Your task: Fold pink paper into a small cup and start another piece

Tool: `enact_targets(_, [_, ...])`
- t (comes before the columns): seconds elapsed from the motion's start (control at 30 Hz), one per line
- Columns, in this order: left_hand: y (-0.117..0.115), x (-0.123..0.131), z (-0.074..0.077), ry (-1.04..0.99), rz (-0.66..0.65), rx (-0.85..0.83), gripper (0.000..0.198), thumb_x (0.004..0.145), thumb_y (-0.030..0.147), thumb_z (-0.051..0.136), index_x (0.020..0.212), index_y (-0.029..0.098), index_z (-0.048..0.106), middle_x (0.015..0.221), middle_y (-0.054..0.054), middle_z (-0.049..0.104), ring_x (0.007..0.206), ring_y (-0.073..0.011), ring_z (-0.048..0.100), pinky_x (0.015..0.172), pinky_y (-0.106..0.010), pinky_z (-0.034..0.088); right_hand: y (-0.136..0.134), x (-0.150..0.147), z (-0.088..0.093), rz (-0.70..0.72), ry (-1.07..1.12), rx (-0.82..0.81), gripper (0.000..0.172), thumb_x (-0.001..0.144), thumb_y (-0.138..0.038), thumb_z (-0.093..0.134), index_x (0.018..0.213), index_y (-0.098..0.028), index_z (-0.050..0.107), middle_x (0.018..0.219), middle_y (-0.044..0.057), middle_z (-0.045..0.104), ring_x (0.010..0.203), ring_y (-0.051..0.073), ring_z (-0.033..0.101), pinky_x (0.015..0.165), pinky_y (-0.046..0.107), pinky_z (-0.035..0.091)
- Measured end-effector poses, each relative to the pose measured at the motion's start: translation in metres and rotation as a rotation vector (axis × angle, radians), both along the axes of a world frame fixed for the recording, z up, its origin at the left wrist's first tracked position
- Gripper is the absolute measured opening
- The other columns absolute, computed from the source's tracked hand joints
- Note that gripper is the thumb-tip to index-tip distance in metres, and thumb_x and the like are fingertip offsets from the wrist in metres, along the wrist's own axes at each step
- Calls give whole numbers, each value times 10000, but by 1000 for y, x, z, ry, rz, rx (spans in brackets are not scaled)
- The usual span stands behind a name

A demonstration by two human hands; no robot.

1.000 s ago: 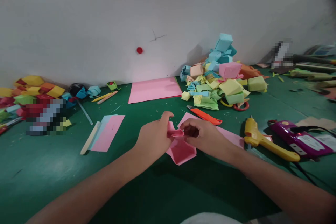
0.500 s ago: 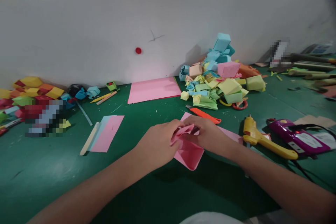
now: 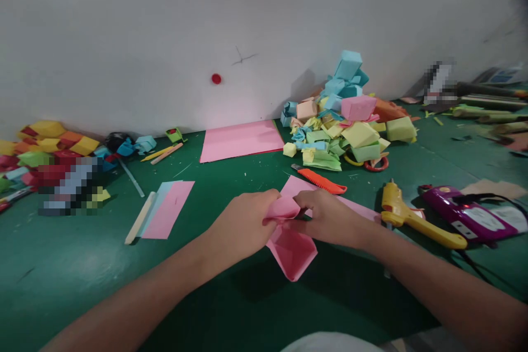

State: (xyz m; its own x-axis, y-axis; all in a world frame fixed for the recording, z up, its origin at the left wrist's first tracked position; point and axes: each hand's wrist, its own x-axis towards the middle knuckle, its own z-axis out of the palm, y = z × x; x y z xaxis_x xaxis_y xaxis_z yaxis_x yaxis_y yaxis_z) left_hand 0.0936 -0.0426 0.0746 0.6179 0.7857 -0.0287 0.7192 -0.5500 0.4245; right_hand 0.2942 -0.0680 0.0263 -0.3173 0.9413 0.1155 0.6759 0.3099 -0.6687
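Between my hands is a folded pink paper piece (image 3: 293, 253), pinched at its middle with an open, pocket-like lower part hanging down. My left hand (image 3: 243, 223) grips its left side, the fingertips partly hidden behind the paper. From the right, my right hand (image 3: 330, 217) closes thumb and fingers on the pinched middle. Behind the right hand lies a flat pink sheet (image 3: 363, 210) on the green table (image 3: 231, 308). An orange utility knife (image 3: 319, 179) rests just beyond that hand.
A yellow glue gun (image 3: 421, 225) and a purple device (image 3: 457, 214) lie to the right. Folded paper pieces (image 3: 350, 132) are heaped by the white wall. To the left are paper strips (image 3: 169, 212), a wooden stick (image 3: 140, 219) and more folded shapes (image 3: 53, 140). A pink sheet stack (image 3: 243, 142) lies at the back.
The pink paper has turned in my hands. Its upper flap now shows as a rounded fold, and the lower pocket hangs slightly lower and further left.
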Motion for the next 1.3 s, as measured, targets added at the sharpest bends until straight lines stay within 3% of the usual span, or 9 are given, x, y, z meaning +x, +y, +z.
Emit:
enact_targets(0.1, [3, -3, 1, -73, -28, -76, 96, 823, 216, 625, 910, 238, 657, 833, 30, 690, 697, -150, 598, 560, -258, 309, -1, 2, 0, 33, -41, -3, 95, 760, -193, 644, 687, -194, 584, 687, 3, 645, 622, 145, 555, 526, 254, 326])
enact_targets(0.17, [6, -5, 0, -64, -38, -118, 57, 817, 256, 633, 860, 231, 661, 767, 40, 667, 632, -133, 556, 537, -261, 284, -2, 1, 0, 4, -44, 4, 107, 771, -186, 625, 674, -193, 582, 665, 1, 636, 604, 141, 546, 518, 254, 314])
enact_targets(0.3, [9, -6, -2, 31, -41, -68, 222, 820, 267, 608, 625, 191, 532, 592, 44, 542, 538, -111, 434, 514, -291, 193, -2, -1, 1, -22, -57, 18, 173, 780, -216, 650, 633, -192, 561, 644, 3, 623, 574, 132, 529, 515, 254, 305])
enact_targets(0.47, [6, -5, 0, 99, 2, -21, 306, 836, 301, 584, 574, 189, 473, 560, 35, 503, 516, -115, 401, 520, -298, 178, -2, -3, 1, -5, -75, 45, 117, 799, -207, 642, 691, -190, 602, 710, 17, 649, 623, 139, 546, 536, 255, 313])
enact_targets(0.67, [7, -7, 4, 208, 22, 21, 302, 815, 324, 596, 556, 211, 490, 541, 18, 487, 505, -149, 418, 527, -310, 175, -2, -4, 1, -89, -122, 115, 242, 814, -250, 651, 614, -204, 523, 648, 8, 599, 612, 147, 517, 551, 272, 305])
enact_targets(0.93, [28, -23, 8, 65, 19, -109, 233, 839, 343, 579, 659, 224, 667, 642, 17, 630, 574, -145, 538, 523, -273, 285, 1, -1, 5, -150, -88, 0, 271, 848, -332, 666, 626, -206, 575, 662, 18, 642, 610, 167, 564, 542, 290, 328])
enact_targets(1.07, [28, -28, 10, 53, 38, -270, 368, 860, 447, 549, 591, 204, 615, 581, 19, 612, 522, -134, 515, 499, -261, 299, 3, 0, 3, -202, -121, -6, 300, 832, -345, 669, 599, -212, 535, 653, 16, 631, 599, 166, 553, 535, 293, 327])
enact_targets(1.2, [22, -24, 8, 39, 62, -231, 455, 893, 431, 491, 508, 190, 519, 518, 18, 546, 466, -114, 439, 482, -276, 246, 2, 1, 1, -141, -88, -2, 206, 861, -330, 621, 697, -206, 625, 708, 27, 663, 639, 175, 580, 548, 290, 345])
enact_targets(1.3, [15, -19, 4, -47, 105, -253, 476, 922, 452, 457, 526, 189, 478, 540, 25, 522, 481, -111, 422, 484, -276, 245, 2, 1, 1, -140, -85, 2, 176, 837, -254, 612, 669, -204, 609, 695, 26, 665, 628, 169, 583, 533, 283, 331])
